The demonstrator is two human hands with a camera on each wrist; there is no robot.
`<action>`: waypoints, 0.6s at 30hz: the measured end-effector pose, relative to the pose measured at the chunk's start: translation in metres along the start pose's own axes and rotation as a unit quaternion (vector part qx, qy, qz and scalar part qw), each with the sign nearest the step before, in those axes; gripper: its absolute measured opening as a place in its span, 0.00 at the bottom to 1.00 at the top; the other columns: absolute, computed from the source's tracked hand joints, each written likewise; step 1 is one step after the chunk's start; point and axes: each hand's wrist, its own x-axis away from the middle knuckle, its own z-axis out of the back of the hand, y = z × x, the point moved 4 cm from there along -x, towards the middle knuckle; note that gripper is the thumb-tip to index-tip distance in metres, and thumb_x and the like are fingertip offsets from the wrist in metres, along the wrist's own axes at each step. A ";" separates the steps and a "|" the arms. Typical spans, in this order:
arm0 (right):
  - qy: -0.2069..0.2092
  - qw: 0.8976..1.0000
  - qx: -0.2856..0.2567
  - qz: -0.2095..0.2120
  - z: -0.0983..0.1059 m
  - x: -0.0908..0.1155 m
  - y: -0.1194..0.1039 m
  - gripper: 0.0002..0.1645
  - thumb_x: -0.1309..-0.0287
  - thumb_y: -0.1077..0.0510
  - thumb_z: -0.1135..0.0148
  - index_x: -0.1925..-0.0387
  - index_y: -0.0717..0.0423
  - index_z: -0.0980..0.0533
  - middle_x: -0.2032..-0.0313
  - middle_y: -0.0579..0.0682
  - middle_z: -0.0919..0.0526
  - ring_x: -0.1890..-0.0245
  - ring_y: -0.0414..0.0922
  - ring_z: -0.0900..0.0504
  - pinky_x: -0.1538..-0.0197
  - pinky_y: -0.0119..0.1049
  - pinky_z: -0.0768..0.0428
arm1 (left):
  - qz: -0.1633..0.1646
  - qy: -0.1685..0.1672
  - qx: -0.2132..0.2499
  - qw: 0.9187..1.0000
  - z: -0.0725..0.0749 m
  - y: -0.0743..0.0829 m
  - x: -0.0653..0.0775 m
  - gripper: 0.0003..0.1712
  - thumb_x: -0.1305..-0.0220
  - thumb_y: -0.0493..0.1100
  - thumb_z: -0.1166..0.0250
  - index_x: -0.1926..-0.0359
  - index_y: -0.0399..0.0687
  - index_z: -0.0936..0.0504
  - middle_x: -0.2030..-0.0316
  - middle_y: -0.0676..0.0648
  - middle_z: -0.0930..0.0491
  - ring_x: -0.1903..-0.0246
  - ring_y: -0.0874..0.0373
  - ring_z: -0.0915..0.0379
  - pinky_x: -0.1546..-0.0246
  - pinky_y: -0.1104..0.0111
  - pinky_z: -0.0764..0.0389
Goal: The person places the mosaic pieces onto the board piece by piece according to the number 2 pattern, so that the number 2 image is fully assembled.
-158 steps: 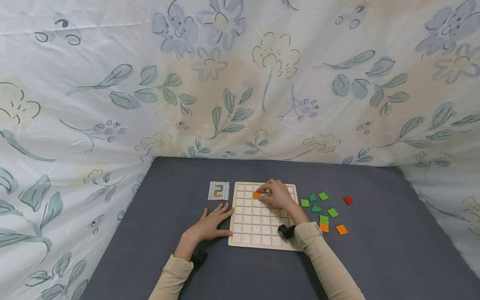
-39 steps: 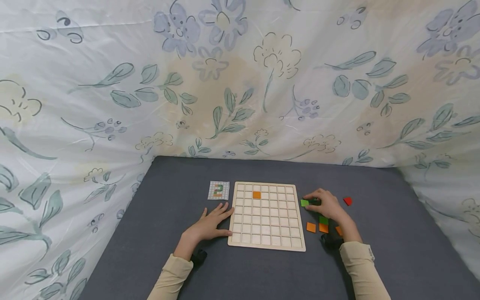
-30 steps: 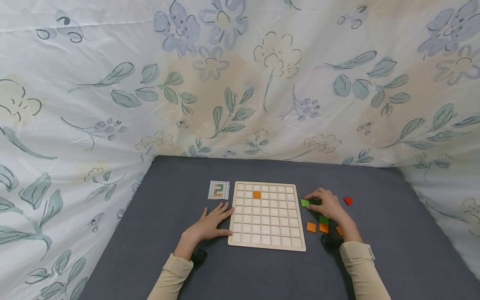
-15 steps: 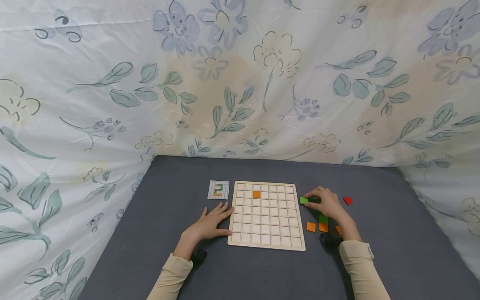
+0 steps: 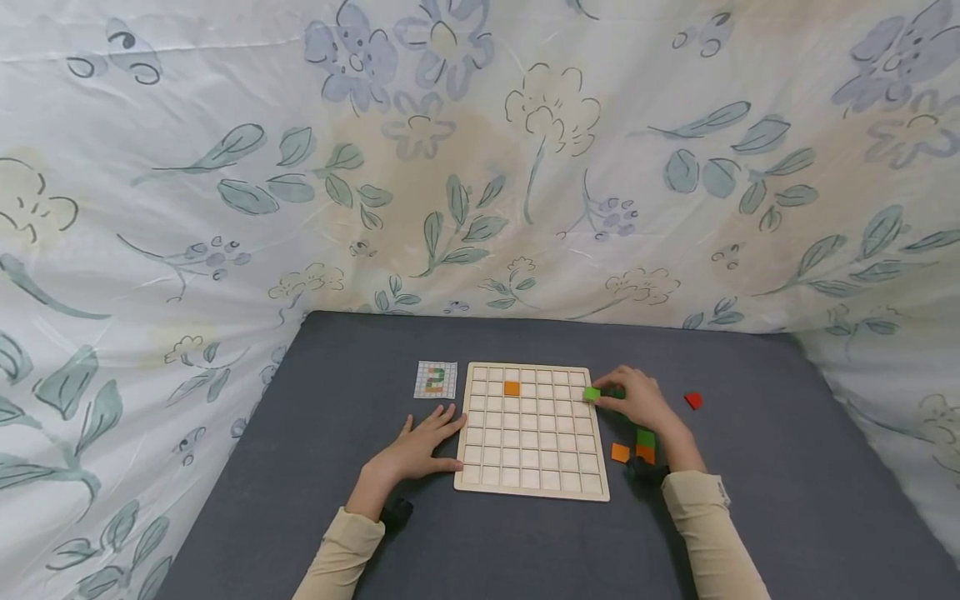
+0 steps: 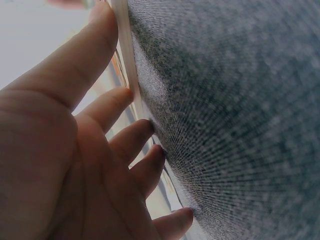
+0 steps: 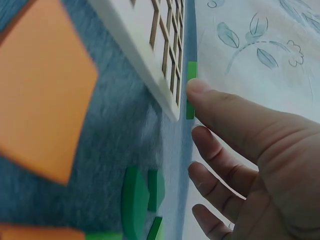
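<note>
Head camera, nearest first: I see the left hand (image 5: 418, 448) at 9 o'clock of a pale gridded board (image 5: 530, 457), its grip spread wide and holding nothing, thumb and fingertip touching the edge. An orange tile (image 5: 620, 452) lies between 3 and 4 o'clock, just off the board, on the dark counter (image 5: 360, 350). At 2 o'clock the right hand (image 5: 639, 398), grip narrowed to a pinch, holds a green tile (image 5: 592, 394) at the board's rim. Well out past 2 lies a red piece (image 5: 693, 401). An orange square (image 5: 512, 388) sits in a cell towards 11; a patterned card (image 5: 436, 380) lies at 10. Beyond, at 12, hangs a floral curtain (image 5: 480, 150).
</note>
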 end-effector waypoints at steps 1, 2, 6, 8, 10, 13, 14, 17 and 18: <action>-0.001 1.000 0.000 0.000 -0.001 -0.001 -0.001 0.15 0.48 0.50 0.32 0.57 0.48 0.18 0.61 0.51 0.24 0.65 0.47 0.31 0.59 0.49 0.41 | 0.000 0.000 0.000 1.000 0.000 0.000 0.000 0.46 0.44 0.61 0.38 0.29 0.58 0.46 0.28 0.46 0.53 0.28 0.47 0.64 0.36 0.37 0.65; -0.002 1.000 0.000 -0.001 -0.002 -0.003 -0.003 0.15 0.49 0.50 0.32 0.57 0.48 0.18 0.61 0.50 0.24 0.65 0.47 0.31 0.59 0.49 0.41 | 0.000 0.000 0.000 1.000 0.001 0.000 0.000 0.46 0.44 0.61 0.38 0.29 0.58 0.46 0.28 0.46 0.53 0.28 0.47 0.64 0.36 0.38 0.65; -0.002 1.000 -0.002 0.004 -0.004 -0.007 -0.010 0.15 0.49 0.51 0.32 0.58 0.48 0.17 0.61 0.51 0.23 0.66 0.47 0.31 0.58 0.50 0.41 | -0.002 -0.002 0.000 1.000 0.001 0.001 0.001 0.46 0.44 0.61 0.38 0.29 0.58 0.46 0.28 0.46 0.53 0.28 0.47 0.64 0.36 0.38 0.65; -0.001 1.000 -0.011 0.012 -0.005 -0.008 -0.014 0.15 0.49 0.52 0.32 0.58 0.49 0.17 0.62 0.51 0.23 0.68 0.47 0.32 0.60 0.49 0.42 | -0.006 -0.003 0.000 1.000 0.001 0.002 0.002 0.46 0.44 0.61 0.38 0.29 0.57 0.46 0.28 0.45 0.53 0.29 0.47 0.63 0.36 0.37 0.65; 0.000 1.000 -0.019 0.020 -0.006 -0.010 -0.017 0.15 0.49 0.52 0.32 0.58 0.49 0.18 0.63 0.51 0.23 0.68 0.46 0.32 0.61 0.46 0.44 | -0.009 -0.006 -0.003 1.000 0.001 0.002 0.002 0.46 0.44 0.60 0.38 0.28 0.56 0.46 0.28 0.44 0.53 0.29 0.46 0.63 0.36 0.37 0.65; 0.002 0.999 -0.027 0.035 -0.007 -0.012 -0.022 0.15 0.49 0.53 0.32 0.58 0.51 0.18 0.65 0.51 0.23 0.70 0.46 0.34 0.64 0.44 0.47 | -0.013 -0.004 -0.002 1.000 0.001 0.003 0.002 0.46 0.43 0.60 0.38 0.29 0.54 0.46 0.28 0.43 0.53 0.29 0.45 0.63 0.37 0.37 0.65; 0.002 0.999 -0.027 0.039 -0.008 -0.013 -0.024 0.15 0.49 0.53 0.32 0.57 0.51 0.18 0.65 0.51 0.23 0.70 0.46 0.33 0.64 0.43 0.47 | -0.011 -0.006 -0.001 1.000 0.001 0.003 0.003 0.45 0.43 0.60 0.38 0.29 0.55 0.46 0.28 0.44 0.53 0.29 0.46 0.63 0.36 0.37 0.65; 0.004 0.998 -0.025 0.050 -0.009 -0.015 -0.028 0.15 0.48 0.53 0.32 0.57 0.51 0.18 0.65 0.51 0.23 0.71 0.45 0.34 0.65 0.41 0.47 | -0.011 -0.003 0.003 1.000 0.001 0.003 0.002 0.45 0.43 0.60 0.38 0.29 0.55 0.45 0.29 0.43 0.53 0.29 0.45 0.63 0.37 0.37 0.65; 0.003 0.998 -0.024 0.053 -0.010 -0.015 -0.029 0.15 0.48 0.54 0.33 0.57 0.51 0.18 0.65 0.51 0.22 0.71 0.44 0.34 0.65 0.41 0.47 | -0.011 -0.003 0.003 1.000 0.001 0.003 0.002 0.45 0.43 0.60 0.38 0.29 0.55 0.46 0.28 0.44 0.53 0.29 0.46 0.63 0.36 0.37 0.65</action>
